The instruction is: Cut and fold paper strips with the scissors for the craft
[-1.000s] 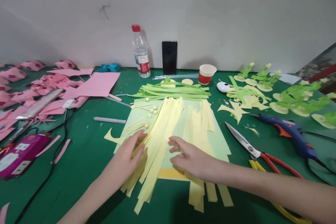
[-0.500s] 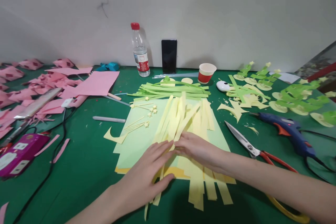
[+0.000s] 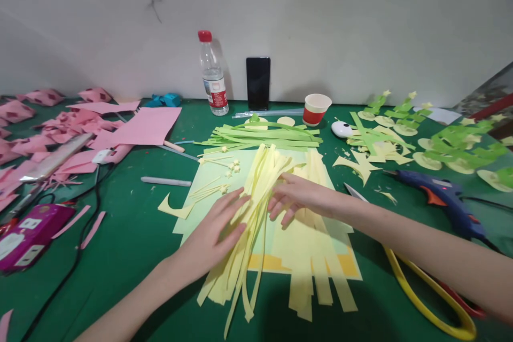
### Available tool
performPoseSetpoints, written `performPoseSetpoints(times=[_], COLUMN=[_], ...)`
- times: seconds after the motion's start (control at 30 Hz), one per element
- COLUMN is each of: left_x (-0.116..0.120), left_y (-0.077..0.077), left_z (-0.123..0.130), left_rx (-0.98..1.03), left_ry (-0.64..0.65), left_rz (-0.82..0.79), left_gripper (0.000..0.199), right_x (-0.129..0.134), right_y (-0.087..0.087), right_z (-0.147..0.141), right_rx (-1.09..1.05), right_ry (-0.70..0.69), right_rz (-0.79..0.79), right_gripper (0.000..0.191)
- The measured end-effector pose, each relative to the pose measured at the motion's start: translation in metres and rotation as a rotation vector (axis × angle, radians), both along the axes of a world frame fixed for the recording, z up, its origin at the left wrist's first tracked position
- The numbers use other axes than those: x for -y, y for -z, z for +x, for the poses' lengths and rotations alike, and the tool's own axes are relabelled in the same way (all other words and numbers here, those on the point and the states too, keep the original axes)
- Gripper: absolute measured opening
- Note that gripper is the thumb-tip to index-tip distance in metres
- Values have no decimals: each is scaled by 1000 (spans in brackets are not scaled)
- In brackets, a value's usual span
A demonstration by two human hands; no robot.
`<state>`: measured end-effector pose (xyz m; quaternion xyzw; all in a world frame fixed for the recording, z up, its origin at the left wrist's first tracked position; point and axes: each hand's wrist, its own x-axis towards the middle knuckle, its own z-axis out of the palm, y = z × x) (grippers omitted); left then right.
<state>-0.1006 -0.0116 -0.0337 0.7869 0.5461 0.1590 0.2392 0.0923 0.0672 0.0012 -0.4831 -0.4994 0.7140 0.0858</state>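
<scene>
A loose bundle of pale yellow paper strips (image 3: 259, 187) slants toward me between my hands, its ends spread at the lower left. My left hand (image 3: 216, 230) lies against the bundle's left side, fingers stretched and apart. On the right, my right hand (image 3: 298, 196) has its fingers spread and slightly bent, close by the strips; whether its fingertips touch them I cannot tell. Under my right hand and wrist is a second spread of yellow strips (image 3: 320, 251). Beneath everything lie light green paper sheets (image 3: 192, 227), with tiny paper stars (image 3: 234, 165) and thin strips at their left.
Green strips (image 3: 260, 138) lie behind the sheets. A bottle (image 3: 215, 83), phone (image 3: 258, 84) and paper cup (image 3: 316, 109) stand near the wall. To the right are a glue gun (image 3: 441, 192), partly covered scissors (image 3: 425, 294) and green paper plants (image 3: 449, 149); pink paper (image 3: 150, 125) and a power strip (image 3: 34, 235) are left.
My hands have moved apart from where they met over the strips. The left-hand yellow strips now form a narrower bundle, with more ends fanned to the lower left. My right forearm covers more of the scissors.
</scene>
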Motion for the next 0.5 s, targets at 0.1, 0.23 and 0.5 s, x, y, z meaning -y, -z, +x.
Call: performPoseSetpoints(times=[0.1,0.23,0.5], left_x=[0,0,-2], left_y=[3,3,0], left_z=[1,-3,-10], left_rx=[-144,-202,-186], left_ry=[129,103,-58], left_rz=[113,198,160], left_gripper=[38,39,44], right_x=[-5,-13,-20], right_y=[2,9,11], right_z=[-1,3,4], right_rx=[8,15,-32], right_ry=[9,21,31], right_rz=[46,74,41], right_gripper=[45,58,69])
